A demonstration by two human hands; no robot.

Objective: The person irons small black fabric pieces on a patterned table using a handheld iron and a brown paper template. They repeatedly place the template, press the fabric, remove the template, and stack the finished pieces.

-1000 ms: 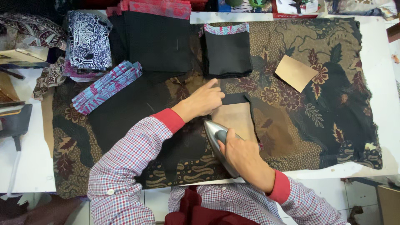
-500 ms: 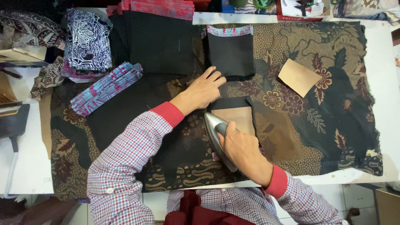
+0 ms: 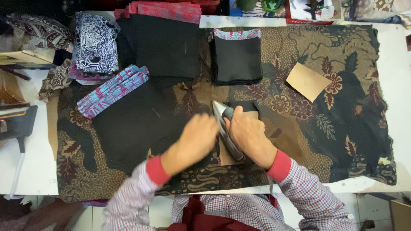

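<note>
Batik-covered table (image 3: 351, 107) | right hand (image 3: 248, 134) fingers grip iron (image 3: 227, 128), tip pointing away | left hand (image 3: 195, 141) blurred, fingers unclear

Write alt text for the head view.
A person's right hand grips an iron on a tan card template over black fabric, the left hand close beside it. Folded black pieces and another tan card lie on the patterned cloth.

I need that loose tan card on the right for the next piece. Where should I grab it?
Take the tan card by its right corner, coming from the right. It lies flat and tilted on the patterned cloth, apart from the iron and both hands, so pinching a free corner seems easiest.
</note>
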